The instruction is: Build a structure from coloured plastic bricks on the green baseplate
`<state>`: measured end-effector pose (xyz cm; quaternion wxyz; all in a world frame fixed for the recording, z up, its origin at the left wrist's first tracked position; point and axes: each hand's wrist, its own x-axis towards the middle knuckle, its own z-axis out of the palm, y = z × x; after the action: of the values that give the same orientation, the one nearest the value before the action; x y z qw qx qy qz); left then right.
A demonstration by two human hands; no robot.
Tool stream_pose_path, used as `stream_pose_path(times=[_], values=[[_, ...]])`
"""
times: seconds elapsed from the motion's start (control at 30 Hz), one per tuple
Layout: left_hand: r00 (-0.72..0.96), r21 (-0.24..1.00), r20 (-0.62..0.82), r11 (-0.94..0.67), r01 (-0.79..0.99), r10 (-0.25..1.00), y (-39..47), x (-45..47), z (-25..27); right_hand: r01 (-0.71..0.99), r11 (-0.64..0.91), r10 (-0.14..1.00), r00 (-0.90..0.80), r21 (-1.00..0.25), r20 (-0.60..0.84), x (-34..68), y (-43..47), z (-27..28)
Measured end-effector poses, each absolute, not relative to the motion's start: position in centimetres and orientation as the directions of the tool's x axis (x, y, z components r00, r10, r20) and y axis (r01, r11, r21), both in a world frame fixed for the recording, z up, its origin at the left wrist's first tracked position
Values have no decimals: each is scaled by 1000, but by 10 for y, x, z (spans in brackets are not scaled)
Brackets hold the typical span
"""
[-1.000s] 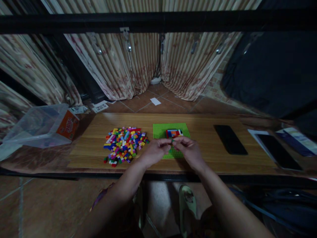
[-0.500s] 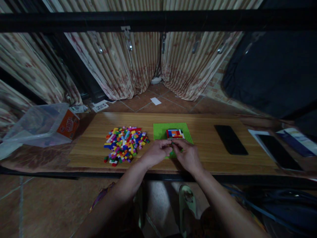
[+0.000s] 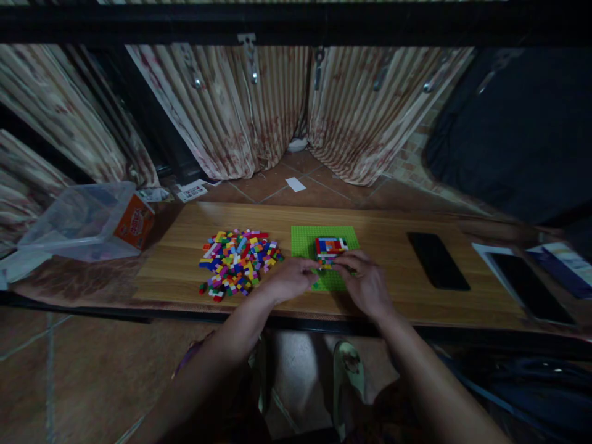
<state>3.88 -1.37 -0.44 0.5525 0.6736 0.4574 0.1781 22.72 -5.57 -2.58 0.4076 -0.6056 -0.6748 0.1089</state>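
A small built block of toy bricks (image 3: 330, 245), mostly red, white, blue and orange, sits on a green studded baseplate (image 3: 300, 239). Just in front of its near side, small coloured toy bricks (image 3: 326, 266) show between my fingertips. My left hand (image 3: 291, 279) comes from the left, its fingers closed at one end of these bricks. From the other side, my right hand (image 3: 365, 282) pinches at their right end, close to the block's near right corner. My fingers partly hide the contact. A small green brick (image 3: 315, 285) lies on the baseplate's near left part.
Left of the baseplate, a loose heap of mixed toy bricks (image 3: 240, 262) covers part of the wooden board (image 3: 171, 271). A clear plastic box (image 3: 83, 222) stands farther left. On the right lie a black phone-like slab (image 3: 438, 261) and another dark flat device (image 3: 530, 287) over paper.
My fingertips have moved apart from being close together; the coloured bricks now show between them. My right hand has shifted right. The whole view has shifted slightly.
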Motion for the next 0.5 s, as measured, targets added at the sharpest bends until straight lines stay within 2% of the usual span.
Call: stream_pose_path(times=[0.1, 0.27, 0.5], values=[[541, 906, -279, 30, 423, 793, -19, 43, 3, 770, 242, 912, 27, -591, 409, 223, -55, -32], [564, 931, -262, 51, 362, 783, -19, 50, -2, 821, 200, 904, 56, -535, 424, 220, -53, -36], [604, 950, -220, 28, 310, 766, -16, 56, -24, 790, 190, 897, 102, -583, 431, 221, -53, -34]])
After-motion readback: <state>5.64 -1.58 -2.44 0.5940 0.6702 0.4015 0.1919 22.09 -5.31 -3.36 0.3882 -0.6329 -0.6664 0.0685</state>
